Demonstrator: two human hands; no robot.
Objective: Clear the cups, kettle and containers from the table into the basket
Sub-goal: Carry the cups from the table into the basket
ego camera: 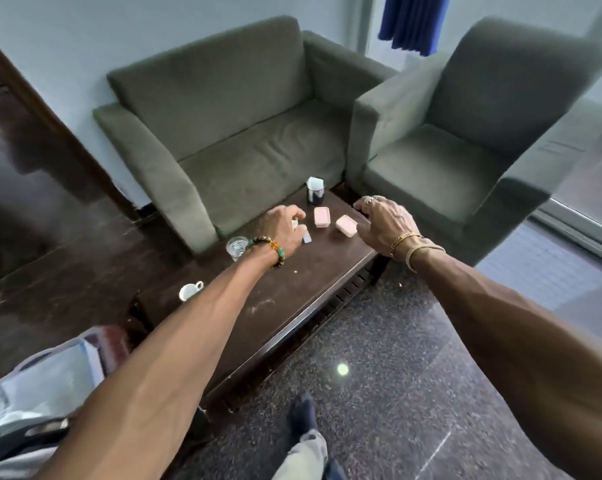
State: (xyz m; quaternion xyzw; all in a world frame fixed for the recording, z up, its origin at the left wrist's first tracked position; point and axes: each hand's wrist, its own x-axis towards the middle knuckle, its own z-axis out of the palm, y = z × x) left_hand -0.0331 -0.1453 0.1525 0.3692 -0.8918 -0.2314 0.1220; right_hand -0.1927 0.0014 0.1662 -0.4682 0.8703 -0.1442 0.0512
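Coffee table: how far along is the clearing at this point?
Much remains. The basket seems to hold something, too blurred to name. In hand: the left hand curls over a small pale item; the right hand hovers open beside a pink container. Left on the table: that container, a second pink container, glass, white cup, dark cup.

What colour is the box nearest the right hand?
The box is pale pink; head view.

Bare tabletop (292, 289) before pink containers (322, 216).
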